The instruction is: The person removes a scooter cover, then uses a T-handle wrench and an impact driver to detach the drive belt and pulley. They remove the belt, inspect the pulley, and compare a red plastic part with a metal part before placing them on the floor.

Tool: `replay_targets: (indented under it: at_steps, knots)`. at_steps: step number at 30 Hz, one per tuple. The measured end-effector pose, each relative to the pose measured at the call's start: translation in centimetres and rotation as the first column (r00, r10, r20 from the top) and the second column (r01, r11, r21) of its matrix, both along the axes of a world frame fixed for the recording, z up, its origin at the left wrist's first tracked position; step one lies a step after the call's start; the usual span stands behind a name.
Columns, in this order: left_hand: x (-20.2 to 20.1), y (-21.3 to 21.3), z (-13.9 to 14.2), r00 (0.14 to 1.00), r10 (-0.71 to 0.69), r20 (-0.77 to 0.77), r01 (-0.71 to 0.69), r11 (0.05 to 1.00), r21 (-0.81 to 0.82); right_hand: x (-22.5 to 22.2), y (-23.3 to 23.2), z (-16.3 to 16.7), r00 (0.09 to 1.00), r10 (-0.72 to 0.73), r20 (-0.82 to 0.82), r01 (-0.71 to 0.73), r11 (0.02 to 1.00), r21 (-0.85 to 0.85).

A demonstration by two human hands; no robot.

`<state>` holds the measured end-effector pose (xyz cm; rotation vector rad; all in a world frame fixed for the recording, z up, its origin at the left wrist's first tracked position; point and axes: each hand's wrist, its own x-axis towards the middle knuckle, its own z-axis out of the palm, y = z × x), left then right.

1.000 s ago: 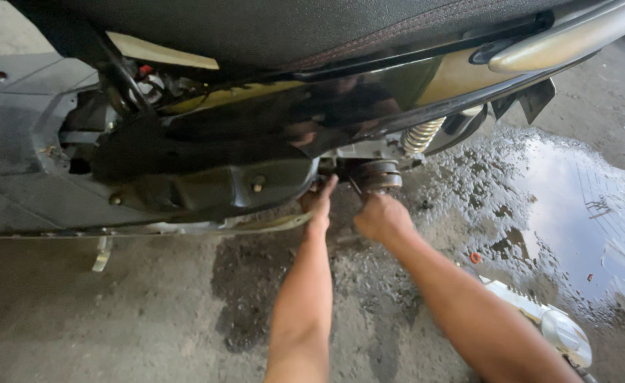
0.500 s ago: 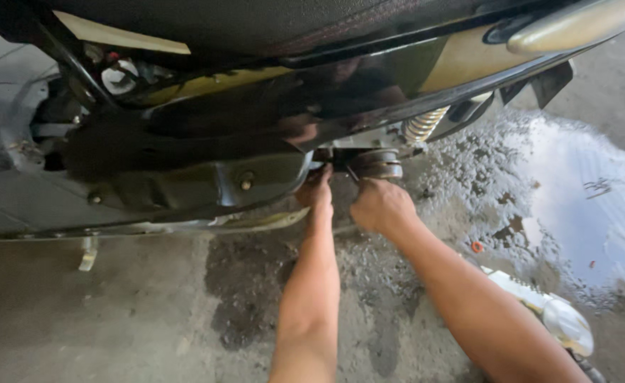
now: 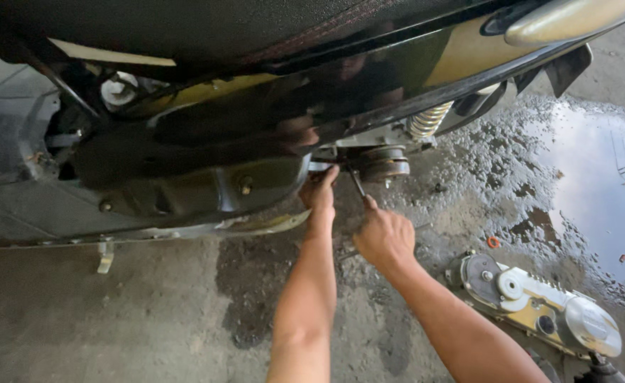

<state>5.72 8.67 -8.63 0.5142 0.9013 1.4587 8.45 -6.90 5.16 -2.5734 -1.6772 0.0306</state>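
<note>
Under scooter [image 3: 206, 142] | left hand [image 3: 319, 193] curled on pulley [image 3: 382, 163] | right hand [image 3: 384, 237] gripping tool [image 3: 357, 183]

- One head-worn camera only, looking steeply down and forward along both bare forearms.
- It sits close, the left hand [image 3: 319, 195] and right hand [image 3: 383, 237] mid-frame.
- Beyond the hands, a scooter's dark underside [image 3: 206, 177]; below them, wet concrete floor [image 3: 149, 319].

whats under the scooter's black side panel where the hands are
A round metal pulley and a coil spring show below the black side panel. The left hand reaches under it; parts deeper in are hidden.
</note>
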Motion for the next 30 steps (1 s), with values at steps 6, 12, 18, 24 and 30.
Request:
replay_targets:
  at_steps: [6,12,18,24,30]
  knots:
    - [0.4,0.7,-1.2,0.995,-0.082,-0.061,0.076,0.993,-0.092,-0.3,0.0,-2.2,0.994,-0.093,-0.065,0.086,0.990,-0.109]
    - [-0.2,1.9,-2.6,0.989,-0.071,-0.134,0.067,0.997,-0.034,-0.9,1.0,-7.2,0.984,-0.148,-0.094,0.138,0.985,-0.106]
    - [0.2,3.1,-3.8,0.997,-0.024,-0.076,0.031,0.995,0.093,-0.5,1.6,-10.8,0.981,-0.150,-0.124,0.140,0.986,-0.085]
    - [0.5,3.0,-4.1,0.999,0.011,-0.053,-0.008,0.998,0.060,-0.3,1.5,-13.0,0.978,-0.159,-0.138,0.151,0.986,-0.068]
    - [1.1,2.8,-3.8,1.000,-0.023,-0.003,0.023,1.000,0.017,0.0,1.1,-14.0,0.972,-0.154,-0.175,0.152,0.988,-0.029]
